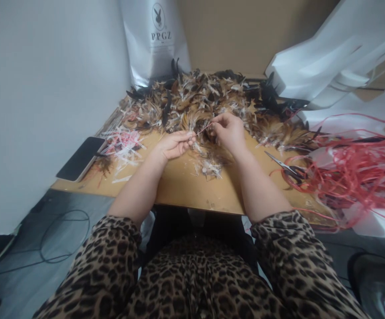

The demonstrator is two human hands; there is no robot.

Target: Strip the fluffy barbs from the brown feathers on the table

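Note:
My left hand (179, 144) is closed in a pinch over the middle of the table, and bits of feather show at its fingertips. Opposite it, my right hand (228, 133) pinches a thin reddish string (204, 129). The string runs taut between the two hands. Behind them spreads a large heap of brown and black feathers (209, 95) with pale quill ends. A smaller tuft of feathers (210, 166) lies on the table just below my hands. What exactly sits inside my left fingers is partly hidden.
A phone (81, 159) lies at the table's left edge beside pink and white strips (122, 144). Scissors (285, 166) rest right of my right arm, touching a tangle of red string (362, 173). White bags (157, 40) stand at the back of the wooden table (199, 192).

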